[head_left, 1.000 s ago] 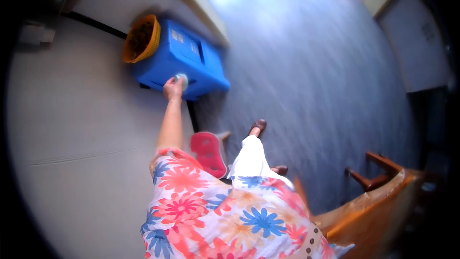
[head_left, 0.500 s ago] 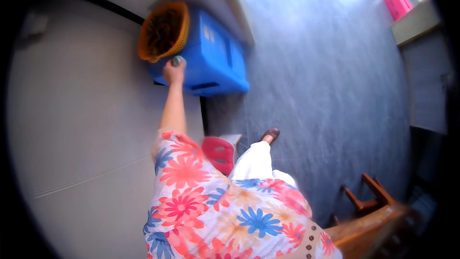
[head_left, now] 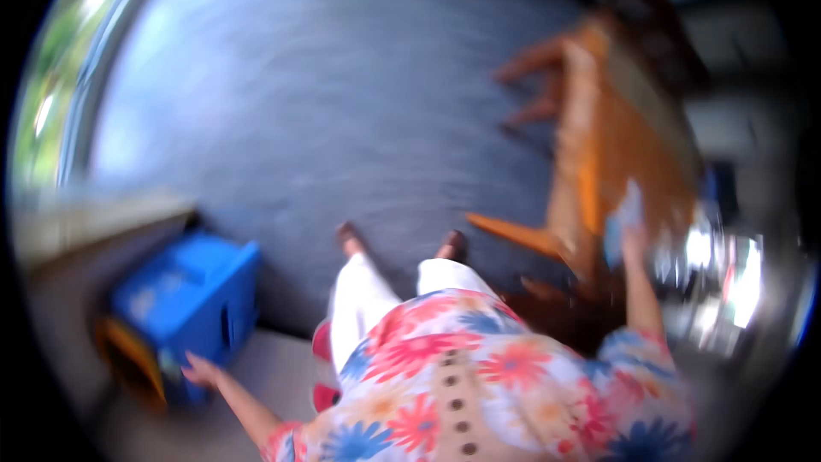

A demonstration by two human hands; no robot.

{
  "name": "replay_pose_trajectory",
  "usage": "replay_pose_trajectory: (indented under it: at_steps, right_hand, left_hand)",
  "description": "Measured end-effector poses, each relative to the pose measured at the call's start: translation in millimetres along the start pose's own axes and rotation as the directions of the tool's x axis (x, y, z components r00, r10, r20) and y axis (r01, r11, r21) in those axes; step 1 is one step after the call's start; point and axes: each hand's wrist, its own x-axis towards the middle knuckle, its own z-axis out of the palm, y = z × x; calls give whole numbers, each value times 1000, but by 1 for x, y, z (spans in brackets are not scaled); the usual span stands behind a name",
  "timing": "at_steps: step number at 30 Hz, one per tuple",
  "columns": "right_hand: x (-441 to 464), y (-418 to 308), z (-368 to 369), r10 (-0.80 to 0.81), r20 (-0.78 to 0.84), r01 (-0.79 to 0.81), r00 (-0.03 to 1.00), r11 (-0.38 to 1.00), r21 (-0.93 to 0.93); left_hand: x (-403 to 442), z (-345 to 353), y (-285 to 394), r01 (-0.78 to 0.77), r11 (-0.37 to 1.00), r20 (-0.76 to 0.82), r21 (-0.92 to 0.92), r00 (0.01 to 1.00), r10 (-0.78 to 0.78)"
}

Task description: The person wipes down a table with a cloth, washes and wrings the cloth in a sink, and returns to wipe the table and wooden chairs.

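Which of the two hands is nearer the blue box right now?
The left hand, stretched out right by the blue box; whether they touch is unclear. The right hand is across the view, by the orange wooden furniture.

A pale blue-and-white item (head_left: 623, 222), too blurred to identify, is held narrow and near-upright in the right hand (head_left: 635, 244). A boxy blue bin (head_left: 190, 287) stands beside the left hand (head_left: 203, 370), a yellow-orange basket (head_left: 147, 352) against it, dark inside.

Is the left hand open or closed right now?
Open: the left hand, though slightly blurred, shows fingers extended near the blue box.
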Motion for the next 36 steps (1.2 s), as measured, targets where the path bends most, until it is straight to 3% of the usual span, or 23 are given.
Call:
replay_pose_trajectory:
  at_steps: [1, 2, 3, 4, 5, 6, 7, 8, 9, 10, 11, 13, 16, 17, 19, 22, 25, 27, 29, 31, 33, 35, 36]
  right_hand:
    - [-29, -54, -22, 96, -13, -97, 995, 982, -161]
    - [-42, -68, -18, -52, -82, 32, 995, 974, -224]
    - [-49, -67, -12, -100, -73, 89, 992, 985, -148]
    - [-56, -68, -5, -164, -130, 149, 978, 981, -122]
    - [-58, -64, 9, -176, -156, 170, 972, 984, -55]
    - [-66, -73, 8, -211, -187, 221, 959, 975, 30]
    - [-67, -78, 1, -252, -200, 272, 947, 959, 76]
    - [-69, -83, -2, -287, -205, 312, 936, 945, 102]
    - [-66, -79, -7, -294, -158, 318, 942, 936, 153]
    - [-62, -72, -8, -327, -169, 352, 930, 924, 147]
    - [-54, -59, -2, -369, -182, 395, 912, 908, 139]
    - [-51, -49, 8, -492, -187, 520, 850, 842, 147]
    - [-33, -62, 13, -511, -126, 526, 851, 832, 176]
    - [-33, -69, 11, -495, -105, 506, 862, 848, 156]
    - [-28, -46, 4, -529, -92, 535, 844, 816, 219]
    - [-26, -44, 0, -588, -61, 582, 806, 772, 255]
    - [60, -45, 10, -655, -142, 670, 742, 728, 143]
    - [154, -62, 29, -603, -280, 643, 747, 762, 73]
    - [250, -108, 42, -461, -220, 474, 860, 880, 9]
    - [310, -168, 61, -324, -404, 361, 855, 932, 16]
    - [303, -222, 36, -263, -249, 315, 932, 927, 201]
    - [243, -248, 47, -508, -388, 622, 769, 736, 268]
    - [188, -246, 38, -522, -595, 740, 611, 643, 196]
  left_hand:
    - [-15, 25, -7, -35, 974, 73, 222, 997, 20]
    - [-53, 41, 30, -63, 958, 253, 280, 968, -10]
    - [-85, 75, 38, -259, 965, 420, 24, 879, 226]
    - [-99, 110, 49, -254, 949, 545, -187, 777, 315]
    - [-160, 112, 123, -300, 935, 628, -189, 695, 350]
    - [-202, 132, 166, -183, 837, 654, -516, 547, 522]
    - [-249, 142, 213, -88, 884, 785, -459, 426, 450]
    - [-300, 149, 263, -178, 765, 674, -619, 381, 633]
    - [-352, 162, 311, -316, 590, 534, -743, 252, 807]
    - [-412, 148, 378, -325, 621, 597, -713, 181, 781]
    - [-476, 139, 430, -430, 373, 391, -822, 50, 919]
    - [-590, 94, 505, -278, 152, 167, -949, -31, 986]
    - [-700, 69, 565, -552, -43, 100, -833, -227, 969]
    - [-723, 60, 576, -686, -16, 241, -728, -277, 930]
    - [-766, 38, 584, -755, 108, 371, -646, -187, 910]
    - [-756, 42, 581, -695, 95, 333, -713, -216, 918]
    - [-757, 47, 580, -633, 45, 237, -773, -223, 946]
    - [-756, 47, 579, -626, 16, 208, -780, -234, 950]
    - [-759, 55, 579, -626, 6, 190, -780, -227, 955]
    - [-754, 53, 581, -593, 16, 184, -805, -225, 957]
    - [-755, 49, 583, -585, 20, 201, -810, -245, 948]
    - [-752, 52, 580, -598, 41, 222, -800, -232, 947]
    - [-751, 53, 578, -608, 49, 240, -793, -237, 941]
